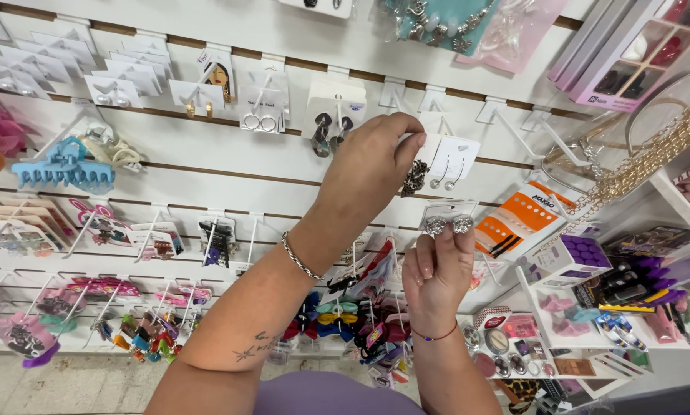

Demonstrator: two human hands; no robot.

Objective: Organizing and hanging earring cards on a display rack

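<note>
Over on the left there's a chunky pale-blue plastic claw clip hanging off the white slatted wall panel, glossy and toothy, with rows of little white earring cards above it. Your left hand is up at the wall, fingertips pinched narrow on a card of dark, beady dangle earrings that's hanging from a peg, right next to a white card with thin silver hoops. A thin metal bracelet sits on that wrist. Just below, your right hand has its grip closed on a clear-backed card with two round, sparkly silver studs, held upright in front of the panel. Further right: gold chain, links shiny, draped across the shelf corner.
</note>
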